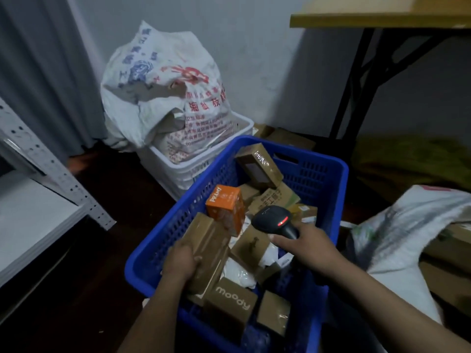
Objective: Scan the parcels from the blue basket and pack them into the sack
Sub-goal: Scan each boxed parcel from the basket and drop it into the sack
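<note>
Two grips full: left grip (181, 261) curls round a brown parcel (207, 247) in the blue basket (340, 179), right grip (307, 247) holds the scanner (276, 220) just beside; lifting may topple the orange box (225, 207) leaning just beyond

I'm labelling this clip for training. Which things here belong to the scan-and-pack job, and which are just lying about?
In the job: blue basket, brown parcel gripped by left hand, scanner held by right hand, open sack on the right.
Lying about: full sack, white crate, metal shelf, table.
</note>
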